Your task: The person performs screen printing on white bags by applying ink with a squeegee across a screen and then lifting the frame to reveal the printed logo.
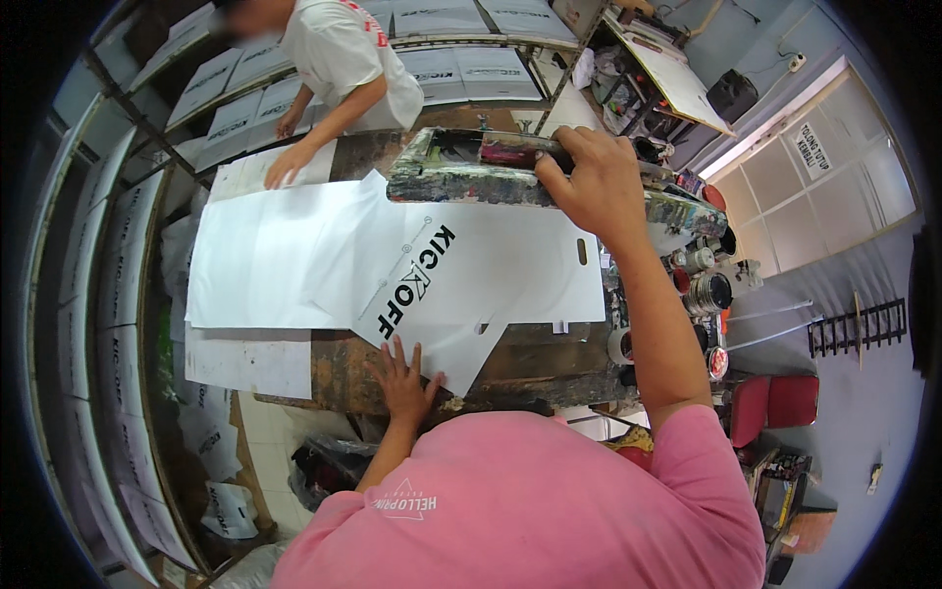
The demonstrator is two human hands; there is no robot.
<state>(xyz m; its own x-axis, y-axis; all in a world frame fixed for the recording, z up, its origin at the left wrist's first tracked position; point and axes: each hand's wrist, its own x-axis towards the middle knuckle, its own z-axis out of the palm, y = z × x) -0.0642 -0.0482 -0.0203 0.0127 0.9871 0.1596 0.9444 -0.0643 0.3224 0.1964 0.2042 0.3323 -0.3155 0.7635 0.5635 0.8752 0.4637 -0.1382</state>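
Observation:
My right hand [597,177] grips the near edge of a paint-smeared screen-printing frame [461,183], which is tilted up over the far side of the table. Below it lies a white bag [442,324] with black lettering, set at a slant, one corner pointing toward me. Its cut-out handle shows near that corner. Fingers spread, my left hand [404,381] rests at the bag's near edge by the table rim. Beneath and to the right is another white bag [579,285] with a handle slot. Blank white sheets or bags [265,255] overlap on the left.
Across the table a co-worker in a white shirt [348,59] reaches a hand [289,162] toward the white sheets. Paint pots [708,293] crowd the table's right end. Racks of printed bags [128,363] stand left and behind. Red chairs [775,402] are at right.

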